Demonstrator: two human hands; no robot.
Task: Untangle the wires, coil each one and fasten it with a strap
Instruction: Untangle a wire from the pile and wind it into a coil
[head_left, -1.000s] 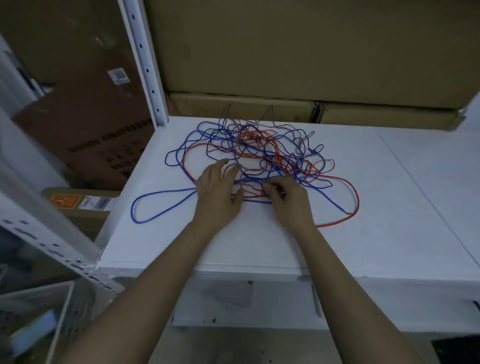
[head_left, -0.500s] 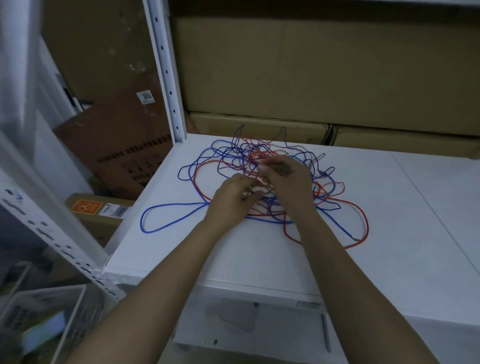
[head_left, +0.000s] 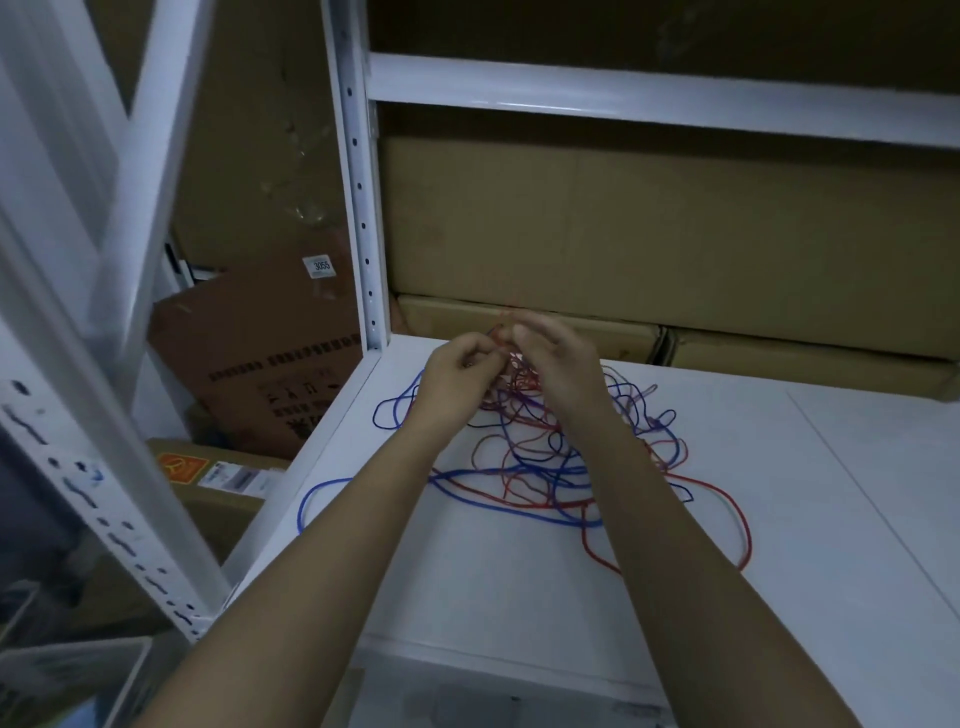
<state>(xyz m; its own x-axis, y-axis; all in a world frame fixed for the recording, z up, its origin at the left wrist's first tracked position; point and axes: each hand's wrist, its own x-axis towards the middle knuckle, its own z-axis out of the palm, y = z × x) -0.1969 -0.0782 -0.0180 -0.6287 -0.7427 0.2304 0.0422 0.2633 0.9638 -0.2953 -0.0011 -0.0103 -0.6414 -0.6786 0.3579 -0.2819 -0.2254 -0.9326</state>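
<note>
Both hands are raised together above the far part of a tangle of wires (head_left: 545, 457) that lies spread on the white shelf surface (head_left: 831, 519) of a metal rack. The left hand (head_left: 457, 374) has its fingers curled in, and its grip is closed on thin red strands at the top of the tangle. The right hand (head_left: 556, 364) sits just beside it, fingertips bent toward the same spot, and its grip also appears pinched on red wire, though motion blur hides the exact contact. From the pinch, strands run down to the heap, so that part of the tangle is lifted off the surface. The red wire (head_left: 743, 525) loops wide to the right and near side of the heap, while the blue wire (head_left: 332, 488) throws a long loop out to the left, near the shelf's edge. The two colours cross each other many times in the middle. A white perforated upright (head_left: 361, 208) stands at the shelf's far left corner, and cardboard boxes (head_left: 623, 234) are stacked along the back.
</note>
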